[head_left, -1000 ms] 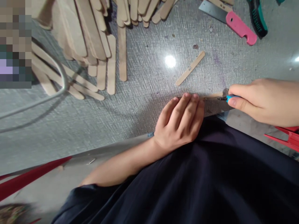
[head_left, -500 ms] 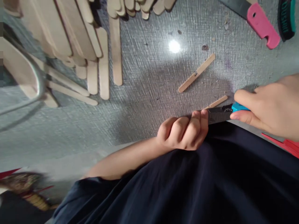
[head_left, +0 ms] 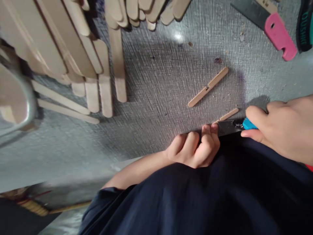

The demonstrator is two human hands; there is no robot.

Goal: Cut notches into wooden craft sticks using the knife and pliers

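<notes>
Near the table's front edge, my left hand (head_left: pixel 195 148) is closed, its fingertips pressing on one end of a thin wooden craft stick (head_left: pixel 228 114). The stick's far end pokes out to the right, and a small notch shows along it. My right hand (head_left: pixel 281 129) grips the blue handle of a utility knife (head_left: pixel 249 124). Its wide blade (head_left: pixel 227 127) points left and lies along the near side of the stick, close to my left fingertips. Whether the edge is cutting into the wood I cannot tell. Just beyond lies another craft stick (head_left: pixel 207 87) with a notch at its middle.
Piles of wide wooden sticks (head_left: pixel 106 81) fill the back left, beside a clear rounded container (head_left: pixel 30 107). At the back right lie a pink-handled blade (head_left: pixel 280 36) and a black-and-teal object (head_left: pixel 304 29). Small scraps dot the grey table (head_left: pixel 151 107).
My view has shifted, so the table things appear lower in the picture. Both hands keep their grips, and the knife blade stays beside the stick with little visible movement.
</notes>
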